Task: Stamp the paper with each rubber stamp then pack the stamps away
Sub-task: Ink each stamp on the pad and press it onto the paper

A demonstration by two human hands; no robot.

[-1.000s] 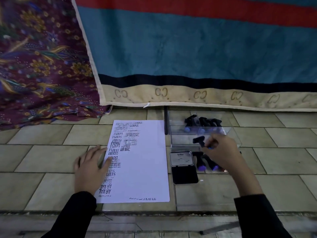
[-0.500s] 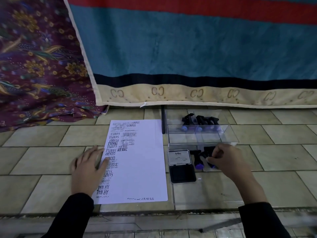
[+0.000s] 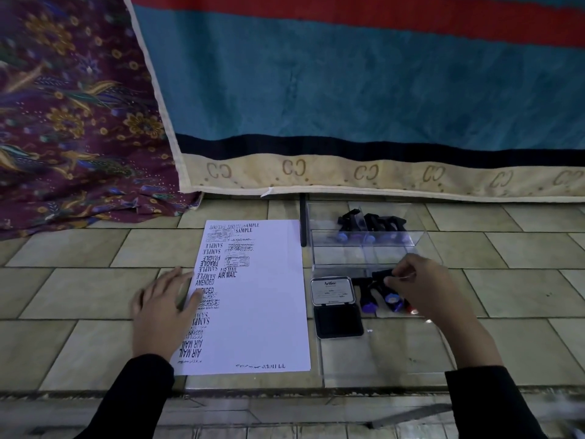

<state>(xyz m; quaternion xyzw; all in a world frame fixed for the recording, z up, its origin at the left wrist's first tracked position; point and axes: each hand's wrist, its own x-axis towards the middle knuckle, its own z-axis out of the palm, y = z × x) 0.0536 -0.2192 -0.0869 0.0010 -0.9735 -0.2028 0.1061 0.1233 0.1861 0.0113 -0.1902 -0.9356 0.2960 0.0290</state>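
Note:
A white paper sheet (image 3: pixel 262 299) with many black stamp marks down its left side lies on the tiled surface. My left hand (image 3: pixel 163 307) rests flat on its left edge, fingers spread. My right hand (image 3: pixel 418 283) pinches the black handle of a rubber stamp (image 3: pixel 381 274) just right of the open ink pad (image 3: pixel 337 307). Below my fingers lie other rubber stamps with purple faces (image 3: pixel 380 299). Several more stamps (image 3: pixel 370 228) sit in the far part of the clear plastic box (image 3: pixel 364 248).
A blue, red and cream blanket (image 3: pixel 348 106) hangs behind the box, with a patterned purple cloth (image 3: pixel 72 122) at the left. A clear lid (image 3: pixel 380 353) lies flat near the surface's front edge (image 3: pixel 285 394). A dark rod (image 3: pixel 303 220) stands beside the box.
My right hand dropped from above the box to the stamps beside the ink pad and now pinches one there. My left hand stayed on the paper.

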